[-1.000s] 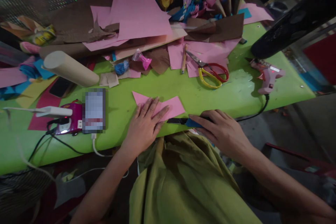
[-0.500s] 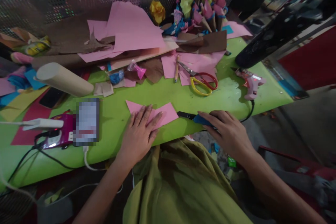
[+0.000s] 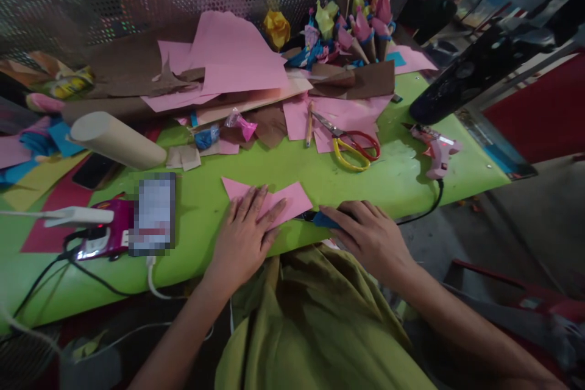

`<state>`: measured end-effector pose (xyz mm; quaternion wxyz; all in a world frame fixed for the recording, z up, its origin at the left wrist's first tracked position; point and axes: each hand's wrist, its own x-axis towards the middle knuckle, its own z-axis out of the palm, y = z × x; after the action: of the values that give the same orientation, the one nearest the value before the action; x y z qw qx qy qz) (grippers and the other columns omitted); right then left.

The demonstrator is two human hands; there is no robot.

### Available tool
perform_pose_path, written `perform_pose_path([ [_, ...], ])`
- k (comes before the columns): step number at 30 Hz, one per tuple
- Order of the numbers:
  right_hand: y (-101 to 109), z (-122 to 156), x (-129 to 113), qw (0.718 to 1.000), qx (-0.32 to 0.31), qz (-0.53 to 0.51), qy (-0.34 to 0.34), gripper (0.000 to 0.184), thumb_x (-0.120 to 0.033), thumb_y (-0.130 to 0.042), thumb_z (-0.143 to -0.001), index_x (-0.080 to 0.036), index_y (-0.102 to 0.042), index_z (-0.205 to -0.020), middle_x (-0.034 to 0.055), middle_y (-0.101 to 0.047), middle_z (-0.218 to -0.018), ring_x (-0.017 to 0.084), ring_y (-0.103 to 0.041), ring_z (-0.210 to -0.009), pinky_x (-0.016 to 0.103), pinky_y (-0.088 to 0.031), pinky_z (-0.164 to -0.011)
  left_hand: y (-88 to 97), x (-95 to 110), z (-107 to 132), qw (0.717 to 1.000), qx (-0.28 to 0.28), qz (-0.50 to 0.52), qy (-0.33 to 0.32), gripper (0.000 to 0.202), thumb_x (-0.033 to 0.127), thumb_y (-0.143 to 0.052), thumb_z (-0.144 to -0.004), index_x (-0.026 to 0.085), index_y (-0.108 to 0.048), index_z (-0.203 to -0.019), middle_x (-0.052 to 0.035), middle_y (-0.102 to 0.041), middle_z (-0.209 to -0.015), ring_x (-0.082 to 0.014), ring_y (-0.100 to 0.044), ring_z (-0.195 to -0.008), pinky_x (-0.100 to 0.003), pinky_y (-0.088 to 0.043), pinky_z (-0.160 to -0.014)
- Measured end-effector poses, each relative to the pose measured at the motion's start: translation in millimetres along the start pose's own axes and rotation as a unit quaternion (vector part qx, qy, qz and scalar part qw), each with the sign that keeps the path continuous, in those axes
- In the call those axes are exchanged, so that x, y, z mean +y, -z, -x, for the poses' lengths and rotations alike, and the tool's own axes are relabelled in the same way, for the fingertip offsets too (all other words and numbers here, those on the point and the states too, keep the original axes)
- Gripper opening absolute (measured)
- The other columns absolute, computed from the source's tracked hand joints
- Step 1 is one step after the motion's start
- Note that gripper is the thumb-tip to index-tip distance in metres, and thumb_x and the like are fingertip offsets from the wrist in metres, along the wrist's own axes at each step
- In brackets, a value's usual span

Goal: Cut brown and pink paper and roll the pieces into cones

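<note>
My left hand (image 3: 247,237) lies on a folded piece of pink paper (image 3: 295,201), its fingers stretched out and pressing the sheet to the green table (image 3: 201,207). In my right hand (image 3: 365,234) is a blue-handled knife (image 3: 325,220) with a dark blade. The blade points left and its front part is hidden under the right part of the pink paper. Behind the paper lie scissors (image 3: 351,146) with red and yellow handles and a pencil (image 3: 309,125).
A pink glue gun (image 3: 441,149) stands at the right, near a dark bottle (image 3: 445,91). Pink sheets (image 3: 237,61) and paper flowers (image 3: 361,30) fill the back. To the left are a cardboard tube (image 3: 121,140), a phone (image 3: 155,213) and a purple power adapter (image 3: 109,225) with cables.
My right hand has moved left with the knife, bringing the blade from the paper's right corner to under its edge. My left hand stays on the paper.
</note>
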<state>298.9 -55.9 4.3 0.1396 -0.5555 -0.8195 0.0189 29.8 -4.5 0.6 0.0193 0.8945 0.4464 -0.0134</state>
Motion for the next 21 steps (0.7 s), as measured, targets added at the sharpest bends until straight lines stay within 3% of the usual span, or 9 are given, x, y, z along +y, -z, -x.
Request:
perform_pose_path([
  [12,0.6,-3.4,-5.3,1.0,0.002,-0.01,0.028,0.035,-0.026,-0.051,-0.101,-0.023,-0.065,-0.133,0.0093,-0.068,-0.099,0.023,-0.059,-0.084,0.036,-0.047,-0.073,1.6,2.1,-0.9,1.0,-0.007,0.01,0.006,0.056,0.04,-0.043,-0.102,0.037,-0.032,-0.157,-0.0085,-0.03,-0.167,-0.0324,-0.028,-0.153,-0.056,-0.033,-0.119],
  [21,-0.9,-6.7,-11.4,0.999,-0.009,-0.019,0.04,0.034,-0.027,-0.05,-0.101,-0.024,-0.066,-0.132,0.0092,-0.069,-0.1,0.022,-0.059,-0.084,0.036,-0.046,-0.074,1.6,2.3,-1.4,1.0,-0.01,0.014,0.004,0.057,0.044,-0.042,-0.102,0.037,-0.03,-0.158,-0.0083,-0.029,-0.168,-0.0323,-0.028,-0.154,-0.056,-0.03,-0.121],
])
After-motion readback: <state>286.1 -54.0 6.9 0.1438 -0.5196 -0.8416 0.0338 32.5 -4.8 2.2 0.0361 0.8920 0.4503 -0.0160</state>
